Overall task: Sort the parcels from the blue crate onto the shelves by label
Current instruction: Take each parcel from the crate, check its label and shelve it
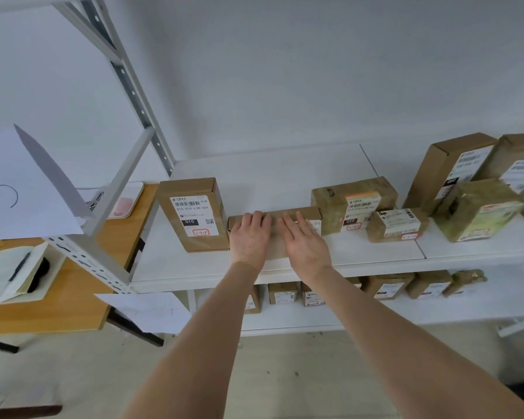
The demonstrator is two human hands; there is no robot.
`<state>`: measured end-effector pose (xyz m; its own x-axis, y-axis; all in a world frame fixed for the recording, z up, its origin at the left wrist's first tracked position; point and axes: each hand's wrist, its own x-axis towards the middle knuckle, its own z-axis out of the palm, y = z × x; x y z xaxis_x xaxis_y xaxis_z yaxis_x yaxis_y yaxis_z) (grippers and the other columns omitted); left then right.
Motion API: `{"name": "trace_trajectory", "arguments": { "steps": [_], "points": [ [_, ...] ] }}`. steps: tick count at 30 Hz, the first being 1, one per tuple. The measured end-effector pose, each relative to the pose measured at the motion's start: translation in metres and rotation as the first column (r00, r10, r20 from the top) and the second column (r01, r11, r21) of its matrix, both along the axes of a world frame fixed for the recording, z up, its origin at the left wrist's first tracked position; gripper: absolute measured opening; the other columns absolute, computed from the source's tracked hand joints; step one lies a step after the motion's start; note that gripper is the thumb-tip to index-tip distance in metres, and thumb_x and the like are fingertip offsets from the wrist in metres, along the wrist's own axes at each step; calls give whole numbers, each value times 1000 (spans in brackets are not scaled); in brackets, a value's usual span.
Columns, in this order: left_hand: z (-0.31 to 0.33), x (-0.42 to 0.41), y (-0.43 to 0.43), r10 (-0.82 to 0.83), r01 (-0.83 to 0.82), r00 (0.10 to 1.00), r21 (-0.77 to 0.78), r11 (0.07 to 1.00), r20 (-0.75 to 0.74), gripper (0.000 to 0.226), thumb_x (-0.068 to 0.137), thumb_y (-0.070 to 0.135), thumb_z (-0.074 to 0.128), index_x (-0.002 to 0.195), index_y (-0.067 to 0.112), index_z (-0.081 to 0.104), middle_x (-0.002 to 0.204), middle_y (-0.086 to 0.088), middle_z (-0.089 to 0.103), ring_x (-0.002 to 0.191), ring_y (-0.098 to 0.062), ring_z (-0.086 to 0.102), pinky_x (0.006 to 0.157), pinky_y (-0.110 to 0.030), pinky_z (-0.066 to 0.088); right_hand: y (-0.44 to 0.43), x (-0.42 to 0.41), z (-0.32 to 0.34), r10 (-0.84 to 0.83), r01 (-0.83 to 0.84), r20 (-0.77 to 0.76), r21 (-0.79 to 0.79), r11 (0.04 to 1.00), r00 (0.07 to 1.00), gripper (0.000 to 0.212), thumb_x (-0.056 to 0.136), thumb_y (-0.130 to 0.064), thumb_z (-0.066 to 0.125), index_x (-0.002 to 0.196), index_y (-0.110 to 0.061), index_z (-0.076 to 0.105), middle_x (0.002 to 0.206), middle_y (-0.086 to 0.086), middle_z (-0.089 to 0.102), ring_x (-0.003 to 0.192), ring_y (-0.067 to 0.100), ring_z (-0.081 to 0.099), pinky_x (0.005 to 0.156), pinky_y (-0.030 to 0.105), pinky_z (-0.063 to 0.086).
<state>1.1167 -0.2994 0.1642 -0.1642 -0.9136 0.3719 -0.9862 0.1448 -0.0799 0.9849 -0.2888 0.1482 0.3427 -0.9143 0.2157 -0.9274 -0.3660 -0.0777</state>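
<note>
White shelf holds the low parcel between two taller boxes; left hand and right hand lie flat on it, fingers straight, gripping nothing, likely nudging it into line

flat parcel on shelf, between upright parcel left, taped parcel right

Left hand, right hand, forearms, all bare.

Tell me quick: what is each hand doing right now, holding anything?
Left hand: open, fingers flat on the low brown parcel.
Right hand: open, resting on the same parcel.
</note>
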Motion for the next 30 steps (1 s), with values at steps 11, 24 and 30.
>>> {"name": "trace_trajectory", "arguments": {
  "steps": [11, 24, 30],
  "points": [
    [-7, 4, -2, 11, -9, 999, -61, 998, 31, 33, 56, 5, 82, 83, 15, 66, 80, -3, 62, 66, -25, 58, 56, -31, 48, -1, -9, 17, -15, 15, -2, -23, 1000, 1000, 55, 58, 2, 78, 109, -16, 66, 112, 5, 62, 95, 29, 59, 82, 39, 50],
    [-7, 4, -4, -10, 10, 1000, -36, 999, -3, 62, 39, 10, 91, 97, 14, 68, 90, -2, 67, 83, -20, 66, 69, -27, 55, 5, -14, 7, 4, -3, 37, -16, 1000, 999, 65, 57, 11, 80, 119, 1, 64, 123, 20, 63, 118, 35, 59, 99, 45, 45],
    [-7, 5, -15, -13, 13, 1000, -23, 1000, -23, 65, 35, 8, 91, 95, 16, 69, 89, -2, 65, 80, -20, 65, 65, -26, 55, -1, -8, 1, 16, -15, 40, -34, 999, 999, 57, 83, 7, 60, 139, 2, 46, 144, 22, 44, 136, 37, 39, 115, 43, 22]
  ]
}}
